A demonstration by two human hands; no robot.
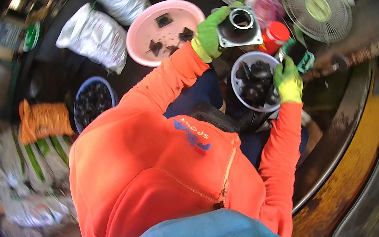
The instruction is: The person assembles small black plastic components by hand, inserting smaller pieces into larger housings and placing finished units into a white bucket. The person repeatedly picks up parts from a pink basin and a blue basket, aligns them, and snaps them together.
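Fingers of the left hand (pixel 209 34) grip the flanged part (pixel 240 34) one-sidedly, so it might tip; the right hand's (pixel 289 81), I can't tell.

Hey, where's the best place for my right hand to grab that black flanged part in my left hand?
Probably by the flange's right corner, coming from the right. The left hand covers the left side of the black flanged part, while that flat, silver-edged corner sticks out bare on the side where the right hand is. This grip should also leave the round collar uncovered.
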